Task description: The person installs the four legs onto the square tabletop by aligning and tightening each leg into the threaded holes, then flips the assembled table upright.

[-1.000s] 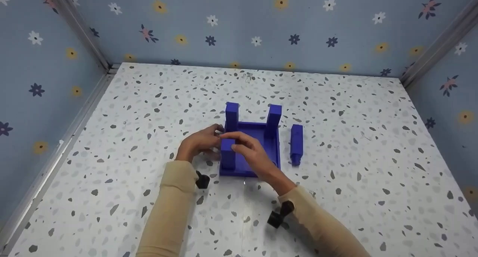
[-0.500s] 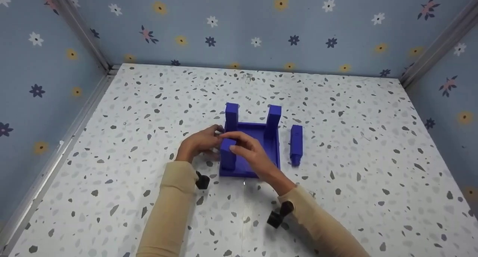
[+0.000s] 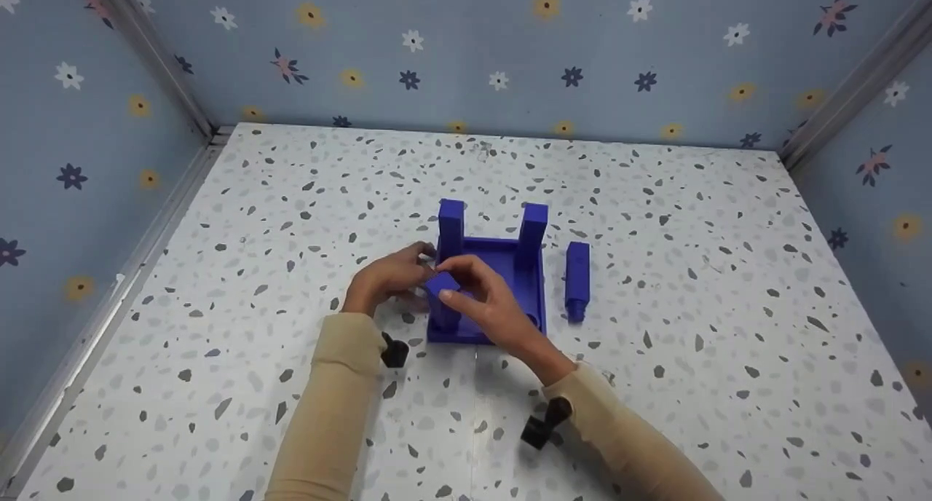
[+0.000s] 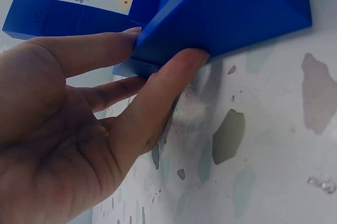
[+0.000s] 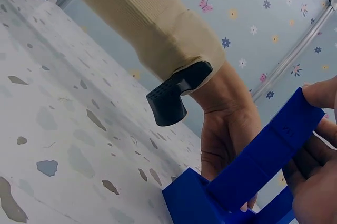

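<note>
One right grip (image 3: pixel 491 304), mine: thumb and fingers drawn in on the upper end of the lower-left post (image 3: pixel 443 285), centre of the head view; held near the top, I judge, to turn or guide it from above while its foot meets the tray.

One left grip (image 3: pixel 393 274), mine: fingers extended and loosely parted, tips touching the outer left side of the tray (image 3: pixel 540 282); not closed round anything I can see. Placed there, it seems, to stop the tray shifting under the other hand's effort.

One loose post (image 3: pixel 577 271), lying on the table (image 3: pixel 692 268) just right of the tray, apart from it; presumably kept within easy reach of my right.

One tray, blue-violet, shallow, low-rimmed, flat on the table at the middle of the frame. The upper-left post (image 3: pixel 451 224) and upper-right post (image 3: pixel 535 228) stand upright at its upper corners; a rounded mark, probably a socket, shows at lower right.

Posts: square-sided, plain, same colour. Lower-left example: top turned out of line with the rim; small marking on one side, too small to read. Loose example: narrower stub pointing down the frame.
</note>
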